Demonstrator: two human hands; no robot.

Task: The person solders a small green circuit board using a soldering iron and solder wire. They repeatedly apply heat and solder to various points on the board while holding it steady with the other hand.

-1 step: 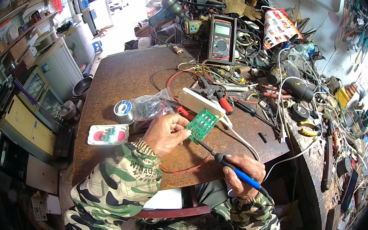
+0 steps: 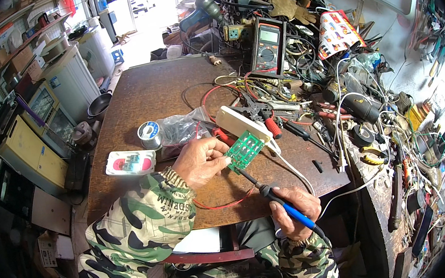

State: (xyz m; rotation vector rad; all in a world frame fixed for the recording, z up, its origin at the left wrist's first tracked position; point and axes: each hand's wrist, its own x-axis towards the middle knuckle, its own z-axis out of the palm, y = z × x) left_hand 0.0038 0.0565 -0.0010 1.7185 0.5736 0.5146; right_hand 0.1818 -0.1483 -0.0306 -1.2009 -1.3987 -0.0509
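Between thumb and fingers, my left hand (image 2: 201, 162) pinches the left edge of a green circuit board (image 2: 245, 150), tilted above the brown table. A blue and black soldering iron (image 2: 291, 212) is gripped in my right hand (image 2: 298, 213). Its tip points up and left to the board's lower left corner, close to my left fingertips; whether it touches cannot be made out. Behind the board lies a white power strip (image 2: 243, 128). A solder spool (image 2: 149, 134) stands left of a clear plastic bag (image 2: 182, 126). Nearer my left sleeve sits a small white tray (image 2: 131, 162) with pink and pale contents.
A multimeter (image 2: 268, 47) stands upright at the back right. Pliers, red-handled tools and tangled wires crowd the table's right side, beside a cluttered bench. A white cord (image 2: 298, 177) runs near my right hand. A red wire (image 2: 220, 206) crosses the front edge.
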